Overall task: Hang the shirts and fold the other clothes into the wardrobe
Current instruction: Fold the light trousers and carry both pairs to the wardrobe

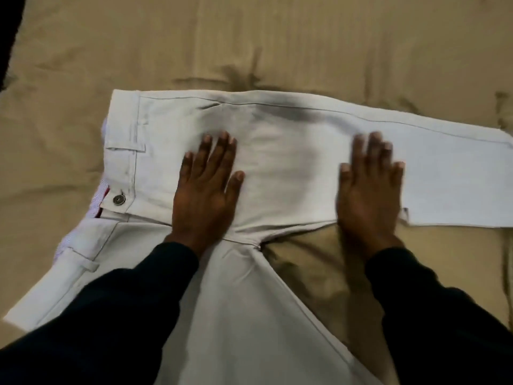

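Pale beige trousers (288, 162) lie spread on the bed, waistband at the left with a metal button (119, 199). One leg runs to the right, the other runs down toward me. My left hand (205, 187) presses flat on the upper leg near the crotch, fingers straight. My right hand (369, 184) presses flat on the same leg farther right, fingers spread. Dark sleeves cover both forearms.
A tan bedsheet (249, 37) with creases covers the bed all around the trousers. A dark edge (8, 37) shows at the top left corner.
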Tool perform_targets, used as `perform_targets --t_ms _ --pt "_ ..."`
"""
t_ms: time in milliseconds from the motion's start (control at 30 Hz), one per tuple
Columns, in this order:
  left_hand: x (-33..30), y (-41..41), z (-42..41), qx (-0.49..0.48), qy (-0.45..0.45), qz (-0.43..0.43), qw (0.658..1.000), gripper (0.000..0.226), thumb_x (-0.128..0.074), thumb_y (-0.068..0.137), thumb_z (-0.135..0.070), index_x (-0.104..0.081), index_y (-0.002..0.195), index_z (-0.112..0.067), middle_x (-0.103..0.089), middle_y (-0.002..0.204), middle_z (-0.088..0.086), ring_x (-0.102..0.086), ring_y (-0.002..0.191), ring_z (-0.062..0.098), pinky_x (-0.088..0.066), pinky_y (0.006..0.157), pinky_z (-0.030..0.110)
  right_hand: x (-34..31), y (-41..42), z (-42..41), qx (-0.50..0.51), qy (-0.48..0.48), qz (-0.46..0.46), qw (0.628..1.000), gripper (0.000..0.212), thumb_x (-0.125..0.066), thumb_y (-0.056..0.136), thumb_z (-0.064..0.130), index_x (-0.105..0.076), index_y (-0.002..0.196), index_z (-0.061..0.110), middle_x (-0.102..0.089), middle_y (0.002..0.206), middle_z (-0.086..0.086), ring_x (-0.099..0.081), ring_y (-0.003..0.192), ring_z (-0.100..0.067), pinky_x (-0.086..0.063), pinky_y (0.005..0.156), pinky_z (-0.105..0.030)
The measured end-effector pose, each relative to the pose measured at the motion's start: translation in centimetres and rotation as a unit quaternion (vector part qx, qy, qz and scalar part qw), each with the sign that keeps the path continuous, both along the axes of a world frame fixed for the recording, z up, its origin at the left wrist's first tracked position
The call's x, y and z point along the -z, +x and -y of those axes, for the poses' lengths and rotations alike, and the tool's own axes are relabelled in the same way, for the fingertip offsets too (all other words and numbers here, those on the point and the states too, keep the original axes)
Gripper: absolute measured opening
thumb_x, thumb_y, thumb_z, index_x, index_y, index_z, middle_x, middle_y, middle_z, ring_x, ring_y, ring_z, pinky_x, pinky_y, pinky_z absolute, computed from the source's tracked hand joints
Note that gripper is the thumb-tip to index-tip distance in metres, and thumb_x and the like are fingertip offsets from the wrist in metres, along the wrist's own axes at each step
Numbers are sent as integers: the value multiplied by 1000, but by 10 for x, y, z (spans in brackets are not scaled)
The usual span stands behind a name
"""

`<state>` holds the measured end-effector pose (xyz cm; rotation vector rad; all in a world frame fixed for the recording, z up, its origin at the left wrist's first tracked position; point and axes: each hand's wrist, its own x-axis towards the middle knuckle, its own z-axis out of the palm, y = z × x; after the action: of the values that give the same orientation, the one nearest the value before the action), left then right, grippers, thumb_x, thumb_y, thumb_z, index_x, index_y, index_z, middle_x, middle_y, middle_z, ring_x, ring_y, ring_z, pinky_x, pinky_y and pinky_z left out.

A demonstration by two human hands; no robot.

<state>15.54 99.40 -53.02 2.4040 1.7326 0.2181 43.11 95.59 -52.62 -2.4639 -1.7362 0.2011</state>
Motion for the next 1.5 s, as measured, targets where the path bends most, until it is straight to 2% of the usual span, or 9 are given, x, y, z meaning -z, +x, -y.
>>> perform_targets --t_ms 167,333,500,667,867,1100,1333,1400,1500 --pt "-15 47 18 -108 -35 41 993 66 -18 102 -46 -13 160 -13 -5 168 5 -2 155 24 -10 123 50 -18 71 35 71 -11 -113 991 62 -15 104 45 -13 160 18 -5 167 0 0 154 -18 -4 124 -48" --pt "-16 108 61 177 -15 -20 984 77 -35 99 -62 -9 161 -24 -1 168 -2 0 155 20 -13 125 45 -27 112 73 -195 -61 -133 970 73 -39 96 64 -17 158 32 -4 166 13 3 153 -7 -1 121 -34" --pt "-8 95 65 172 7 5 985 63 -33 95 -6 -32 156 -20 -26 163 1 -21 152 23 -23 122 42 -16 153 91 -156 84 -2 984 47 -55 97 2 -55 142 16 -52 147 -7 -47 138 -25 -35 114 -42" --pt "-19 112 112 42 1 15 999 63 -46 88 -4 -43 150 -14 -33 160 13 -31 147 32 -31 116 49 -10 115 134 -60 101 -103 988 55 -60 86 -8 -53 140 3 -49 148 -16 -43 139 -33 -35 112 -41" --pt "-53 134 272 -126 -45 93 987 49 -45 99 -26 -48 143 -6 -27 161 18 -32 142 35 -24 115 42 -43 61 289 6 39 -164 986 25 -52 93 25 -63 112 13 -60 112 -7 -54 100 -28 -38 84 -34" --pt "-59 176 384 -488 -202 96 844 80 -82 79 -27 -31 138 -9 -34 149 28 -35 129 48 -33 103 64 -47 67 396 68 -88 -233 966 30 -59 89 46 -63 103 20 -58 95 6 -56 88 -20 -43 75 -35" --pt "-68 157 380 -769 -241 222 549 106 -75 78 -57 -24 150 2 -25 155 26 -25 143 44 -25 117 52 -58 91 423 -40 -245 -251 936 46 -63 68 67 -62 87 24 -44 91 13 -44 90 -12 -33 69 -33" --pt "-78 157 394 -710 -302 299 562 102 -64 78 -72 -39 145 1 -41 147 27 -40 135 46 -36 111 57 -69 101 422 -30 -333 -334 881 60 -64 64 74 -62 107 33 -50 104 21 -48 101 -6 -40 79 -30" --pt "-50 159 428 -706 -341 484 389 79 -77 73 -65 -53 134 -21 -51 143 2 -50 130 27 -41 109 56 -89 121 415 -8 -491 -446 748 62 -82 73 52 -51 126 51 -54 128 27 -53 121 -2 -44 100 -23"
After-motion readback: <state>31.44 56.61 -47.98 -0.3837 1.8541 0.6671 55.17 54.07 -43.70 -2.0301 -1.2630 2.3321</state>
